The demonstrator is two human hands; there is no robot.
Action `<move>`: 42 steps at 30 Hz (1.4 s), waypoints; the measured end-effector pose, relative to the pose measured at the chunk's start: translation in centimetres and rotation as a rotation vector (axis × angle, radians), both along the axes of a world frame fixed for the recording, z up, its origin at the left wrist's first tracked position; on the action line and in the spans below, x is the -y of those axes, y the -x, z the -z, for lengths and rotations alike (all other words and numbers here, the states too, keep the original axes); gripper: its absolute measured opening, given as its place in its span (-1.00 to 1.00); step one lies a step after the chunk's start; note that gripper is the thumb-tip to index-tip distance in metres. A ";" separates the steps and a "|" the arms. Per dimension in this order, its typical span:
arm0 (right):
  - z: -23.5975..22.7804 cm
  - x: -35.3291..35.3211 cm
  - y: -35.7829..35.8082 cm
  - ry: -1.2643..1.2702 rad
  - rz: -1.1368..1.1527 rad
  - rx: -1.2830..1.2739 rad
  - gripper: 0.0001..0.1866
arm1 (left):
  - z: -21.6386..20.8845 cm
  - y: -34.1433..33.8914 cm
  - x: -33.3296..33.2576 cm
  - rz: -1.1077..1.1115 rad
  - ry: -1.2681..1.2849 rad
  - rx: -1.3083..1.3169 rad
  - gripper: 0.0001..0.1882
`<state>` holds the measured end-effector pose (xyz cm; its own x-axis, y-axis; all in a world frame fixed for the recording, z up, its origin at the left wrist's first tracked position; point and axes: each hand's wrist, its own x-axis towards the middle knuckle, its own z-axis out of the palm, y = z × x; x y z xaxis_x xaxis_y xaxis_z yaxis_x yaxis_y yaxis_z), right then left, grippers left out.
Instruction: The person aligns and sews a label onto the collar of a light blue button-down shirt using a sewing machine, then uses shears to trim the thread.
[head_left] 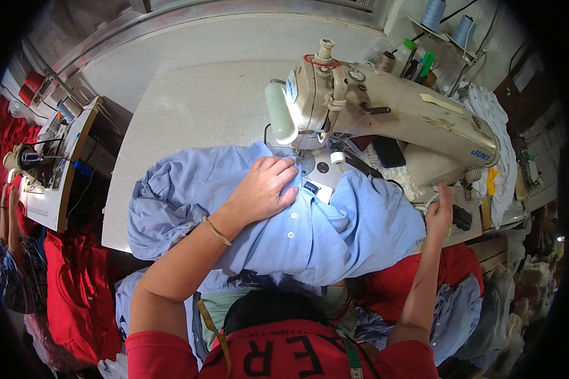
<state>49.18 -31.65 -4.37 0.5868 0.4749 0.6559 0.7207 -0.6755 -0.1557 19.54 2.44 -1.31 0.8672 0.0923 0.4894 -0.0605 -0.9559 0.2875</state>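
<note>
A light blue buttoned shirt (335, 234) lies spread over the sewing table, its upper edge by the needle of a cream sewing machine (385, 101). My left hand (269, 186) rests on the shirt just left of the needle area, fingers bent and gripping the cloth near the collar label (311, 187). My right hand (439, 213) is at the machine's right end, below the handwheel (473, 175). Its index finger is stretched out and no cloth shows in it. What its lower fingers touch cannot be made out.
A dark phone (389, 151) lies under the machine arm. Blue thread cones (433, 14) stand at the back right. Red cloth (82, 284) hangs at the left, near another sewing machine (24, 158), where another person's hands (9, 196) show. White cloth (487, 114) hangs behind the machine.
</note>
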 end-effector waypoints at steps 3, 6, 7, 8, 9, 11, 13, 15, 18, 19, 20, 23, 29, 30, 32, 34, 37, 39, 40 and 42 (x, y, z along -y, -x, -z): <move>0.5 0.2 -0.5 0.071 0.046 -0.071 -0.50 | -0.2 0.2 0.1 0.009 0.000 -0.012 -0.63; 0.8 0.2 -0.7 0.101 0.068 -0.077 -0.51 | -0.4 0.5 0.3 0.024 0.004 -0.023 -0.63; 0.9 0.4 -0.8 0.106 0.071 -0.066 -0.51 | -0.4 0.5 0.3 0.029 0.005 -0.023 -0.63; 0.9 0.3 -0.7 0.113 0.080 -0.065 -0.51 | -0.5 0.6 0.3 0.025 0.005 -0.023 -0.64; 0.9 0.2 -0.6 0.120 0.089 -0.063 -0.51 | -0.5 0.6 0.3 0.021 0.006 -0.023 -0.64; 1.0 0.2 -0.7 0.125 0.097 -0.060 -0.51 | -0.5 0.6 0.4 0.017 0.005 -0.021 -0.64; 1.2 0.5 -1.0 0.120 0.095 -0.058 -0.51 | -0.5 0.5 0.4 0.017 0.003 -0.016 -0.64; 1.0 0.2 -0.8 0.113 0.086 -0.070 -0.49 | -0.4 0.6 0.4 0.015 -0.004 -0.010 -0.64; 1.5 0.9 -1.4 0.065 0.069 -0.009 -0.46 | -0.4 0.4 0.4 0.024 -0.003 -0.011 -0.64; 1.8 1.4 -1.8 0.043 0.063 0.025 -0.44 | -0.4 0.3 0.4 0.030 -0.001 -0.012 -0.64; 1.3 0.5 -1.2 -0.011 0.013 0.059 -0.43 | -0.3 0.5 0.3 0.022 0.000 -0.011 -0.64; -1.2 -1.3 1.1 -0.105 -0.074 0.135 -0.40 | -0.2 0.6 0.2 0.019 0.002 -0.008 -0.64; -1.9 -0.9 1.4 -0.054 -0.038 0.134 -0.45 | -0.4 0.6 0.4 0.020 0.003 -0.021 -0.63; -2.1 -0.9 1.7 -0.022 -0.001 0.135 -0.47 | -0.3 0.6 0.3 0.020 0.006 -0.021 -0.63; -2.7 -0.5 1.5 -0.027 0.017 0.140 -0.52 | -0.2 0.6 0.3 0.021 0.005 -0.014 -0.63; -3.6 0.2 0.0 -0.099 -0.026 0.146 -0.57 | -0.1 0.5 0.3 0.022 -0.005 0.002 -0.63; -9.2 -1.3 -2.2 -0.389 -0.117 0.213 -0.62 | 0.2 0.8 -0.1 0.011 0.029 -0.033 -0.63; -14.3 -1.0 -6.5 -0.419 -0.080 0.336 -0.63 | -0.4 0.9 0.0 -0.042 -0.074 -0.080 -0.61; -16.3 -1.0 -8.9 -0.437 -0.057 0.367 -0.64 | -0.7 0.9 0.2 -0.065 -0.124 -0.104 -0.61; -18.5 1.0 -16.0 -0.423 0.265 0.291 -0.64 | -1.6 0.6 1.4 0.002 -0.094 -0.080 -0.57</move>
<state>65.16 -32.62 14.12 0.4168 -0.0026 0.9090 0.5887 -0.7612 -0.2721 18.95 1.05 0.29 0.9041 0.0478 0.4247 -0.0424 -0.9788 0.2005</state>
